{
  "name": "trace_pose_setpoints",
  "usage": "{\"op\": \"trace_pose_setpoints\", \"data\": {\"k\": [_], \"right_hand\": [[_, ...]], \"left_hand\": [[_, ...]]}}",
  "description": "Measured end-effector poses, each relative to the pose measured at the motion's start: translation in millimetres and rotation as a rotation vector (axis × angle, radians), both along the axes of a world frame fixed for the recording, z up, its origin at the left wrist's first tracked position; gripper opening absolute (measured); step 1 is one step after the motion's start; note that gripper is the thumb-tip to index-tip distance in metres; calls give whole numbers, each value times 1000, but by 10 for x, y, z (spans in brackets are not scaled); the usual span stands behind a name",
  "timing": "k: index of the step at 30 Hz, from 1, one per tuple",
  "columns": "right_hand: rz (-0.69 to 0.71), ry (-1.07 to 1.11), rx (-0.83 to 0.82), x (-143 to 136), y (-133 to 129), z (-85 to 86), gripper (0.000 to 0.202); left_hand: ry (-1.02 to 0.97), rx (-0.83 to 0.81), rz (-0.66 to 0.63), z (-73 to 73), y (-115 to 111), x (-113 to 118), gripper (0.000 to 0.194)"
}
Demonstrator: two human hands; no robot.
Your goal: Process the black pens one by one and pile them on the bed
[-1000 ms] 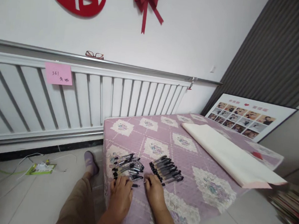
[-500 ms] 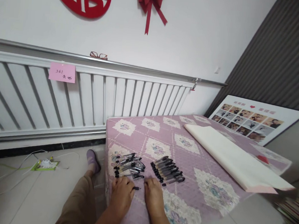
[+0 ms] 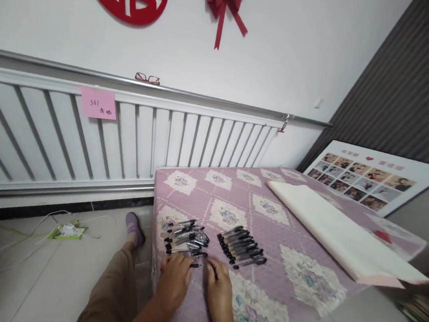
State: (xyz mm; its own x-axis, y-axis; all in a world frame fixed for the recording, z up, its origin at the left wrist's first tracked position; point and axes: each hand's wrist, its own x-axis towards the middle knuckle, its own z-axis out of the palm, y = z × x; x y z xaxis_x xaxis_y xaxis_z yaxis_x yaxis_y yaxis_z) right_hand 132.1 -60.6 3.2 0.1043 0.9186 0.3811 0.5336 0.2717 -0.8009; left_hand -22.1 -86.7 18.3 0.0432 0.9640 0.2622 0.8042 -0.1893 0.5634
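My left hand is closed around a pen, whose dark end with a thin tip sticks out to the right past my fingers. My right hand faces it a short gap away, thumb and fingers pinched on a small dark piece that looks like a pen cap. Beyond my left hand lies a loose pile of pens, clear-barrelled with black ends. Past my right hand, several capped pens lie side by side in a slanting row.
The pens lie on a purple flowered bedspread. A cream folded sheet lies to the right, before a photo board. Behind stands a white radiator. On the floor at left are a power strip and cables.
My right hand has turned slightly, and the small dark piece now shows between its thumb and fingers. My left hand keeps the pen. The camera view has shifted a little.
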Motion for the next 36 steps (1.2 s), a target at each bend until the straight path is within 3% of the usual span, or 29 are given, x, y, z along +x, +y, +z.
{"op": "trace_pose_setpoints", "data": {"k": [6,10,17,24,36], "right_hand": [[-44,238,-166,-15,-32,153,29],[24,343,-239,-24,-73,229,27],[128,465,-319,-27,-98,149,29],[179,412,-304,54,-101,84,30],[243,342,-308,24,-115,219,31]], "left_hand": [[-1,1,-4,17,-7,-6,21],[-6,-10,-7,47,-6,-7,17],[-33,16,-24,69,-16,-24,15],[-40,30,-19,49,-17,-36,16],[0,40,-60,48,-29,-44,16]]}}
